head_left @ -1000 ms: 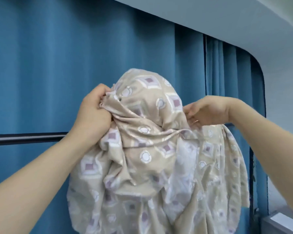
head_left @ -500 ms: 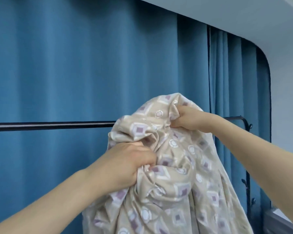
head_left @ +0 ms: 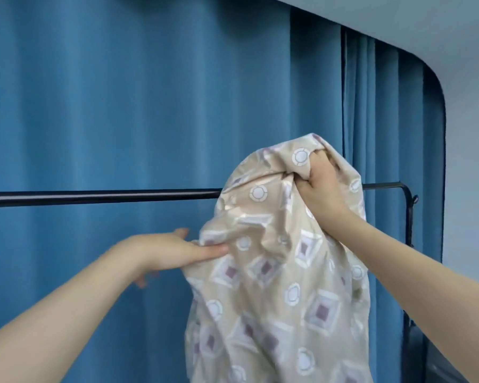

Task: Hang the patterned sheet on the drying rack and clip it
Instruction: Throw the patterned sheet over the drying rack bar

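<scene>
Right hand gripping bunched sheet

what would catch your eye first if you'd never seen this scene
A beige patterned sheet with white rings and purple squares hangs bunched right of centre, its top gripped by the right hand above a thin black metal rack bar. The left hand touches the sheet's left edge with straight fingers, below the bar. Deep blue pleated curtains fill the whole background.
</scene>
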{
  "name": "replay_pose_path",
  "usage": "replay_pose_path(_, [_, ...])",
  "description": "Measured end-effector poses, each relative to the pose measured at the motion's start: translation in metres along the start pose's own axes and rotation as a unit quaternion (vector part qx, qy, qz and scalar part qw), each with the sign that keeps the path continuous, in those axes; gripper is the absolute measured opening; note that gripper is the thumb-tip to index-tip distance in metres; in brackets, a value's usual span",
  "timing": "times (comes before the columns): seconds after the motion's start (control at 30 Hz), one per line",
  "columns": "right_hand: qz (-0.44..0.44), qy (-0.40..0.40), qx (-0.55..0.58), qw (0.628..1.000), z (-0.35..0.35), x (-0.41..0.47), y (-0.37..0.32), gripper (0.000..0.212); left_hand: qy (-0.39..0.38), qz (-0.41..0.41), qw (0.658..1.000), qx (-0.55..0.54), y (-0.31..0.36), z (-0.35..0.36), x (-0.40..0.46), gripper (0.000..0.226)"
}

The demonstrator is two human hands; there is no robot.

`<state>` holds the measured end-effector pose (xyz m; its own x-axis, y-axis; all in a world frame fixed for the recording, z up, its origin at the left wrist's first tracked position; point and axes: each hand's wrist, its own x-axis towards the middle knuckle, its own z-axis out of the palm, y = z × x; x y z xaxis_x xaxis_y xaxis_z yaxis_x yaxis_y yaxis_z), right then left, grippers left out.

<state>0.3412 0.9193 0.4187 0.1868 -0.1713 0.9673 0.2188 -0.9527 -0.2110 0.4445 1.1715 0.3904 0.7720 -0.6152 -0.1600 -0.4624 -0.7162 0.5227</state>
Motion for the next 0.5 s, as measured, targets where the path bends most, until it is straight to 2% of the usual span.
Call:
replay_pose_path(0.03, [-0.011,0.011,-0.022,1.000,0.001,0.003,0.001,0.030,-0.037,0.050,0.991,-0.117,0.007,0.012,0.004,0.108])
replay_pose_path(0.1, [-0.041,0.015,-0.062,0.997,0.002,0.009,0.006,0.030,-0.103,0.115,0.943,-0.296,0.025,0.042,0.012,0.057])
replay_pose_path(0.13, [-0.056,0.015,-0.080,0.995,0.001,0.013,0.009,0.031,-0.097,0.124,0.926,-0.343,0.036,0.052,0.014,0.037])
replay_pose_path(0.17, [-0.063,0.019,-0.093,0.993,-0.003,0.017,0.011,0.035,-0.075,0.125,0.913,-0.380,0.046,0.056,0.013,0.028])
replay_pose_path(0.27, [-0.038,0.051,-0.104,0.993,-0.022,0.040,0.011,0.042,-0.051,0.157,0.877,-0.452,0.065,0.041,0.010,0.026])
replay_pose_path(0.3, [-0.034,0.064,-0.108,0.991,-0.028,0.050,0.010,0.041,-0.062,0.170,0.879,-0.441,0.067,0.034,0.008,0.027])
replay_pose_path(0.4, [-0.061,0.087,-0.133,0.985,-0.034,0.076,0.005,0.041,-0.134,0.136,0.949,-0.251,0.073,0.040,0.003,0.050])
replay_pose_path(0.43, [-0.073,0.090,-0.137,0.984,-0.032,0.082,0.004,0.037,-0.158,0.124,0.947,-0.250,0.077,0.050,0.003,0.051])
replay_pose_path(0.5, [-0.076,0.083,-0.142,0.983,-0.026,0.088,0.004,0.027,-0.156,0.136,0.912,-0.354,0.093,0.065,0.005,0.033])
